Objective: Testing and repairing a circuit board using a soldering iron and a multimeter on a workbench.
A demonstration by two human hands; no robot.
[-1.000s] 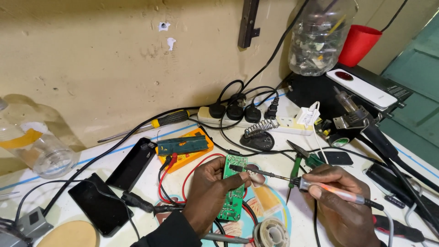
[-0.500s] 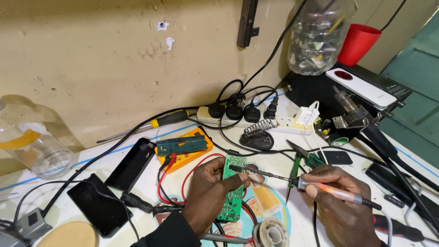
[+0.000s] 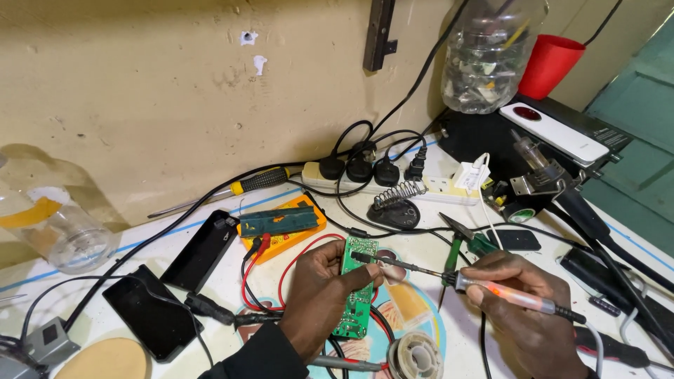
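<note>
My left hand (image 3: 319, 295) holds a narrow green circuit board (image 3: 357, 286) upright by its edge over the white bench. In my right hand (image 3: 530, 319) is a soldering iron (image 3: 491, 289) with a translucent orange handle. Its metal tip touches the top part of the board. A spool of solder wire (image 3: 415, 355) lies just below the board, near the front edge.
An orange multimeter (image 3: 282, 224) with red and black leads lies behind the board. A power strip (image 3: 379, 175) with several plugs, a coil iron stand (image 3: 397, 205), a screwdriver (image 3: 235, 188), black devices (image 3: 151, 309), a plastic jar (image 3: 53, 224) and a red cup (image 3: 550, 64) stand around.
</note>
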